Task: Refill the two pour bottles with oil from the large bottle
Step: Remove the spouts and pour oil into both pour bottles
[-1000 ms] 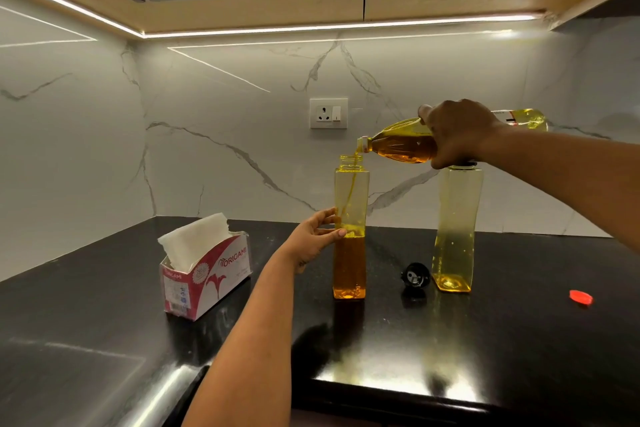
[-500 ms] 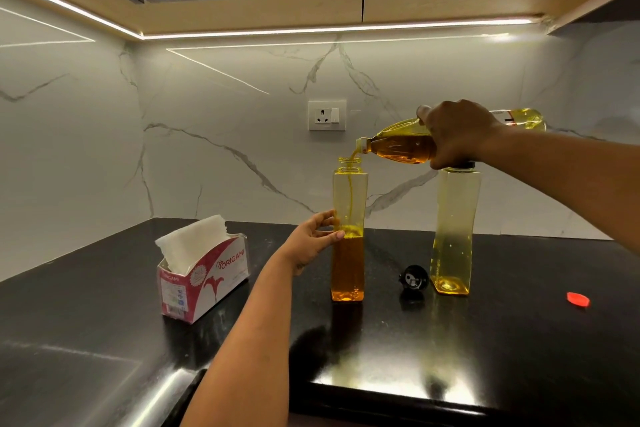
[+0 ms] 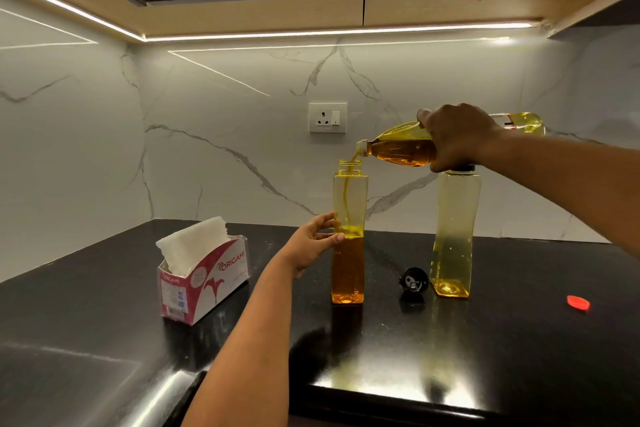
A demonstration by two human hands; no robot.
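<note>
My right hand (image 3: 457, 137) grips the large oil bottle (image 3: 398, 149), tipped almost level with its mouth over the left pour bottle (image 3: 349, 253). A thin stream of amber oil runs down into that uncapped bottle, which is close to half full. My left hand (image 3: 313, 243) holds this bottle at mid height, thumb in front and fingers round its side. The second pour bottle (image 3: 453, 236) stands upright to the right with its black cap on and only a little oil at the bottom. A loose black cap (image 3: 412, 280) lies on the counter between the two bottles.
A red cap (image 3: 577, 302) lies on the black counter (image 3: 485, 350) at the right. A tissue box (image 3: 202, 274) stands to the left of the bottles. A wall socket (image 3: 327, 117) sits on the marble backsplash, with cabinets overhead.
The oil level in the left pour bottle has risen slightly. Both hands keep their hold and the large bottle stays tipped at about the same angle.
</note>
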